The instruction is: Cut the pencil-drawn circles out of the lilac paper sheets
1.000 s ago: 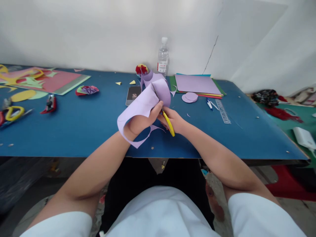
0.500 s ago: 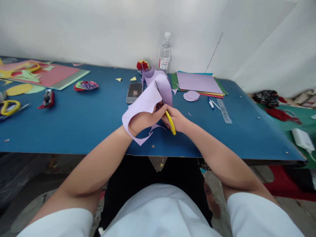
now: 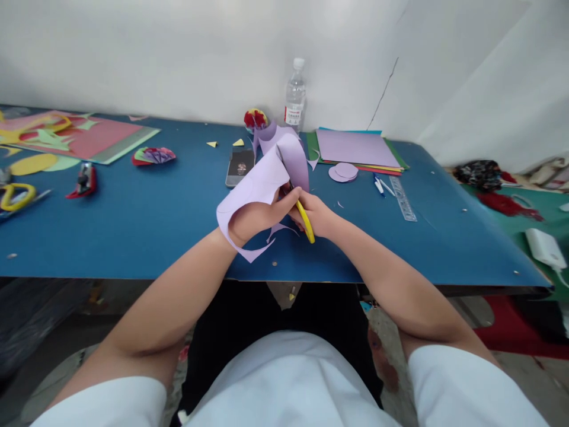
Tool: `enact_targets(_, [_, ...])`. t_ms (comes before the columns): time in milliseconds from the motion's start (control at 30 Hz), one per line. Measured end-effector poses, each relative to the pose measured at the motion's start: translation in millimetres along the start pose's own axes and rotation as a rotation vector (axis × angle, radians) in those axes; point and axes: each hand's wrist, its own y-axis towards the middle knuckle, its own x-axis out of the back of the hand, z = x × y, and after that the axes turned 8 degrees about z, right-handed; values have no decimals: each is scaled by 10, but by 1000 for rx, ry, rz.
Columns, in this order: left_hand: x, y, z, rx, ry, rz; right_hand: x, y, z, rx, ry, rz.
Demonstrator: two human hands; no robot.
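Note:
My left hand (image 3: 267, 214) grips a sheet of purple paper (image 3: 258, 184), its fingers partly hidden behind the sheet. A round cutout in the paper loops about my left wrist, and the far part curls upward. Scissors with a yellow handle (image 3: 306, 222) are held in my right hand (image 3: 313, 212). Their blades are mostly hidden at the paper's right edge, close to my left fingers. Two purple paper circles (image 3: 344, 172) lie to the right on the table, partly overlapping. Purple scraps lie beneath and behind the hands.
A water bottle (image 3: 295, 98) and a colourful paper ball (image 3: 255, 120) stand by the wall. A phone (image 3: 240, 166) lies behind the paper. Stacked coloured sheets (image 3: 358, 147), pens (image 3: 379, 185) and a ruler (image 3: 403, 199) are right; a red stapler-like tool (image 3: 83, 180) and more scissors (image 3: 18, 197) are left.
The whole view has shifted slightly. Both hands, the paper and the scissors keep nearly the same position relative to each other.

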Motion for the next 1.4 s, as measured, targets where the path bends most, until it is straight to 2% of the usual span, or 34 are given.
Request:
enact_targets(633, [-17, 1, 1, -13, 129, -16, 39, -30, 55, -8, -164, 34])
enact_targets(900, [-33, -33, 77, -12, 228, -16, 53, -15, 0, 4, -170, 36])
enact_targets(1400, [-41, -90, 84, -42, 255, 34, 53, -51, 84, -78, -189, 47])
